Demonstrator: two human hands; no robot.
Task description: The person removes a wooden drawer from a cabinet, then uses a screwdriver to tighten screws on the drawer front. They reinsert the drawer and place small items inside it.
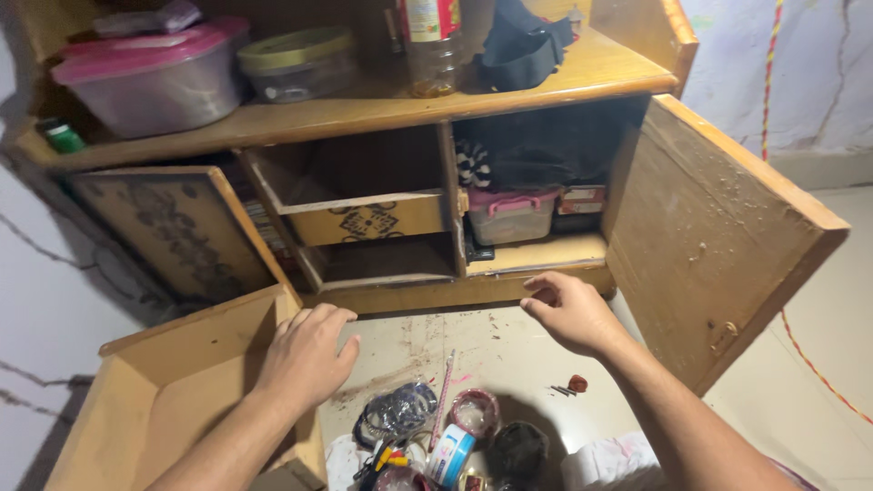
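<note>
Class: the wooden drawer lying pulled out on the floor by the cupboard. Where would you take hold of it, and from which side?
Take the drawer by its upper side rim, from above. It lies open side up, and the left hand already rests on the right wall's edge. The thin walls probably suit a grip over the rim.

bottle label (429, 18): a red and white wrap, seen at twelve o'clock on the clear bottle on the cupboard top.
flat packets (582, 199): stacked at two o'clock inside the open right compartment, red and pale, just beside the pink-lidded box.
small tube (451, 455): laid at six o'clock on the floor, white with blue and red print.
</note>
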